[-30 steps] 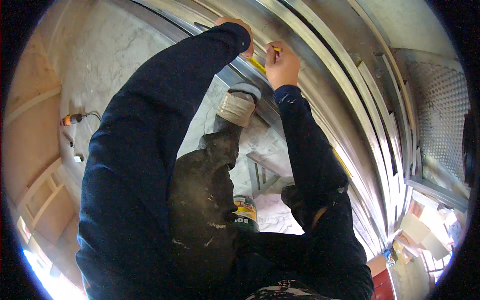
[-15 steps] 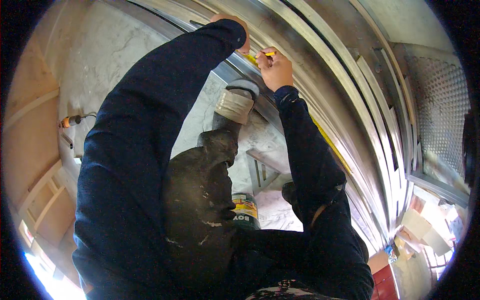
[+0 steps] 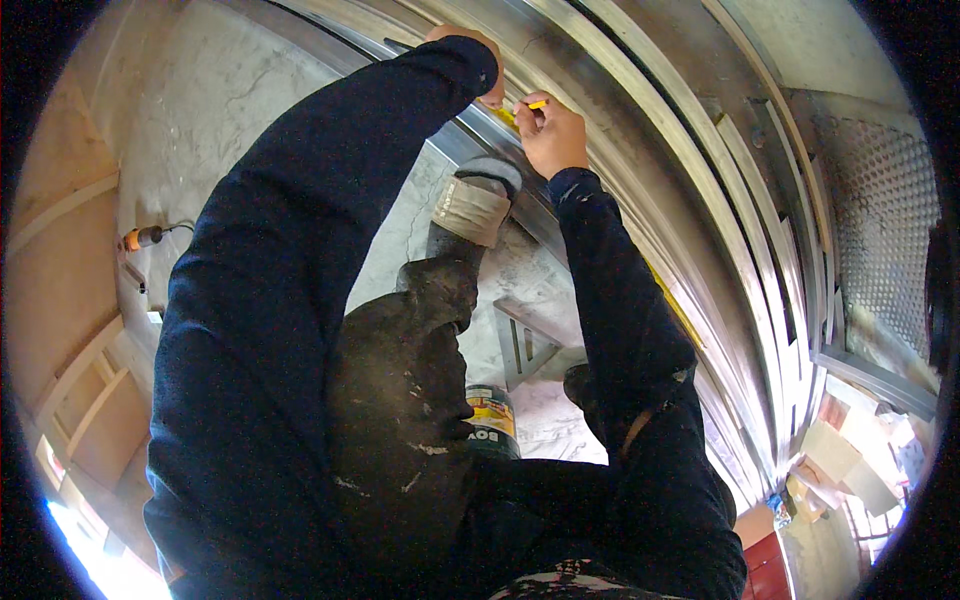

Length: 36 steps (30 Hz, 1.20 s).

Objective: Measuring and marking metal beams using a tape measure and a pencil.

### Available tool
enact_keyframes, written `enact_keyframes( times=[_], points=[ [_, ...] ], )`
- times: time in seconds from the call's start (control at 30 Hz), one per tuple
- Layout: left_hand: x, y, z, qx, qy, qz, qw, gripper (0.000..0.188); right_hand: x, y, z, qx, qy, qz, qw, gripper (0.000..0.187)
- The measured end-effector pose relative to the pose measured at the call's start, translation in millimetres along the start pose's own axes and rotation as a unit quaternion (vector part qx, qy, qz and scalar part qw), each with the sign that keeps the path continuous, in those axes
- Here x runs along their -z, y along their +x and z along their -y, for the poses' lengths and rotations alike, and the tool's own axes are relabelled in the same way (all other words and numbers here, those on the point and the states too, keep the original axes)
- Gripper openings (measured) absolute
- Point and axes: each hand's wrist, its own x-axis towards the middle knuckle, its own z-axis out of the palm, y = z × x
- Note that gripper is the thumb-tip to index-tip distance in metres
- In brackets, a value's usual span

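Observation:
Between the thumb and fingers of my right hand [image 3: 555, 140] is a yellow pencil [image 3: 538, 104], pointing toward a metal profile. A yellow tape measure blade [image 3: 505, 117] lies along the long metal profiles [image 3: 560, 50]. It runs beneath my right forearm and shows again on the forearm's far side [image 3: 680, 310]. My left hand [image 3: 474, 48] is bent over the profiles with its fingers curled down at the tape, close to the pencil. The sleeve hides most of its grip. A dark, thin end of something [image 3: 397, 45] sticks out beside the left hand.
A bucket [image 3: 492, 415] and a metal triangular bracket [image 3: 522, 342] are on the floor near my legs. My shoe [image 3: 488, 178] is close against the profiles. An orange power tool [image 3: 142, 238] lies to the left. Boxes [image 3: 850, 455] are at lower right; a perforated panel [image 3: 880, 225] stands right.
Both hands stay in nearly the same place. The pencil and right hand have shifted very slightly; the view has moved a little.

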Motion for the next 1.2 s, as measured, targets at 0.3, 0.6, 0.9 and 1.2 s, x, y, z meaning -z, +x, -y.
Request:
enact_keyframes(
  times=[0.3,0.6,0.9,1.2],
  points=[
    [-4.1,-1.8,2.2,-0.003,-0.010,-0.014,1.000,0.067,14.8,-5.4,15.3,-0.081,0.083,-0.103,0.988,0.015],
    [-3.8,-0.2,0.0,0.008,-0.002,-0.013,1.000,0.068,7.4,-13.0,-12.1,-0.074,0.069,-0.007,0.995,0.016],
    [-3.1,0.4,-0.5,0.005,0.011,-0.008,1.000,0.066,10.7,-14.1,2.1,-0.064,0.134,0.007,0.989,0.015],
    [-3.8,1.7,1.2,0.013,0.010,-0.007,1.000,0.070,10.9,-12.3,3.1,-0.058,0.109,0.029,0.992,0.016]
  ],
)
